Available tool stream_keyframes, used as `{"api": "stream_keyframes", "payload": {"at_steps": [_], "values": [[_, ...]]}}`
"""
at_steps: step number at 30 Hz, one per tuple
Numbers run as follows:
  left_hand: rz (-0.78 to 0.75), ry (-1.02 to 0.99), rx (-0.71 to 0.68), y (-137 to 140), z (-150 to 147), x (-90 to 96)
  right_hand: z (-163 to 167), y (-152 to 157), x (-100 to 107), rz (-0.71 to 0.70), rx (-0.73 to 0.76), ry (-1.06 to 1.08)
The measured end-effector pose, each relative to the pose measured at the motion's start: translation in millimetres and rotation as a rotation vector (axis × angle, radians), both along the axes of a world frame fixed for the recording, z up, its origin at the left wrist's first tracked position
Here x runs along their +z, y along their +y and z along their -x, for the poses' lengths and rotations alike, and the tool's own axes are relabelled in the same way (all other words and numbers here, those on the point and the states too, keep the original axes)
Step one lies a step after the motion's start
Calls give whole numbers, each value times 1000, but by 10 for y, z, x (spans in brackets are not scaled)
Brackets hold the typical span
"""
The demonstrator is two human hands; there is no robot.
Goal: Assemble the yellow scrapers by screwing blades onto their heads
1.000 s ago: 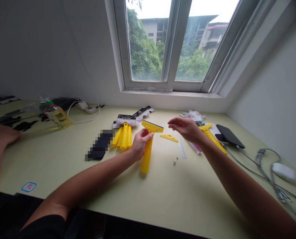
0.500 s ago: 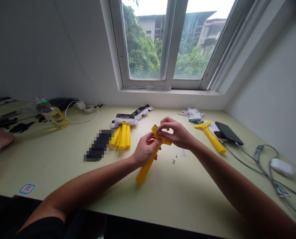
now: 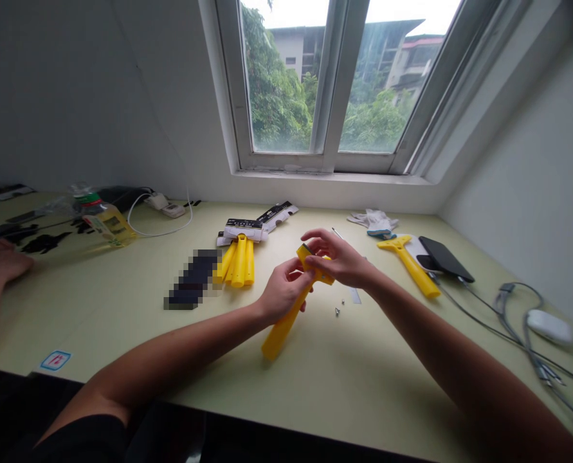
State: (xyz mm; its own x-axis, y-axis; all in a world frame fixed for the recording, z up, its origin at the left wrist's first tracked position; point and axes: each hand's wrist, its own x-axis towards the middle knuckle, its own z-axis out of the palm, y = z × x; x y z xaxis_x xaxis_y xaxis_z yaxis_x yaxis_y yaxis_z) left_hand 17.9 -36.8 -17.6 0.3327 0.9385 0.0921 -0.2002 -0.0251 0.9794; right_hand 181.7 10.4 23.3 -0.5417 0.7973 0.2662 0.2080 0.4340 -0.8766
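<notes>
My left hand (image 3: 286, 288) is closed round the yellow scraper (image 3: 282, 331) just below its T-shaped head, the handle slanting down toward me above the table. At the head, my right hand (image 3: 337, 258) grips the scraper with thumb and fingers, index finger bent over the top. A dark edge shows at the head's upper end. Small screws (image 3: 337, 312) lie on the table below my right hand, near a thin flat blade (image 3: 355, 296). Behind my right hand the tip of a thin rod (image 3: 337, 232) shows; the rest is hidden.
Several yellow scrapers (image 3: 238, 263) lie by printed cardboard sleeves (image 3: 242, 228), beside a pixelated dark object (image 3: 194, 280). Another scraper (image 3: 411, 267), a phone (image 3: 444, 258), cables (image 3: 512, 328) and gloves (image 3: 373, 222) are at right. A bottle (image 3: 105, 222) and another person's hand (image 3: 6, 262) are left.
My right hand's fingers have shifted a little on the scraper head, with the thumb now laid across it. The thin rod's tip has come into sight behind that hand. The view has shifted slightly.
</notes>
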Motion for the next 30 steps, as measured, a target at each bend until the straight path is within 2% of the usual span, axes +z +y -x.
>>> {"api": "stream_keyframes", "payload": {"at_steps": [8, 12, 16, 23, 26, 30], "values": [[34, 36, -37, -30, -22, -48, -97, 87, -47, 292, 179, 79], [43, 59, -26, -20, -20, -75, -119, 131, -94, 208, 180, 46], [55, 58, -46, -10, -13, -67, -145, 120, -55, 120, 175, -23], [41, 58, -83, 45, -6, -25, -182, 125, 1, 213, 146, -44], [76, 21, -92, 94, 13, -35, -288, 195, 19, 177, 96, -182], [142, 7, -42, 180, 52, -65, -578, 351, 17, 8, -129, -636]]}}
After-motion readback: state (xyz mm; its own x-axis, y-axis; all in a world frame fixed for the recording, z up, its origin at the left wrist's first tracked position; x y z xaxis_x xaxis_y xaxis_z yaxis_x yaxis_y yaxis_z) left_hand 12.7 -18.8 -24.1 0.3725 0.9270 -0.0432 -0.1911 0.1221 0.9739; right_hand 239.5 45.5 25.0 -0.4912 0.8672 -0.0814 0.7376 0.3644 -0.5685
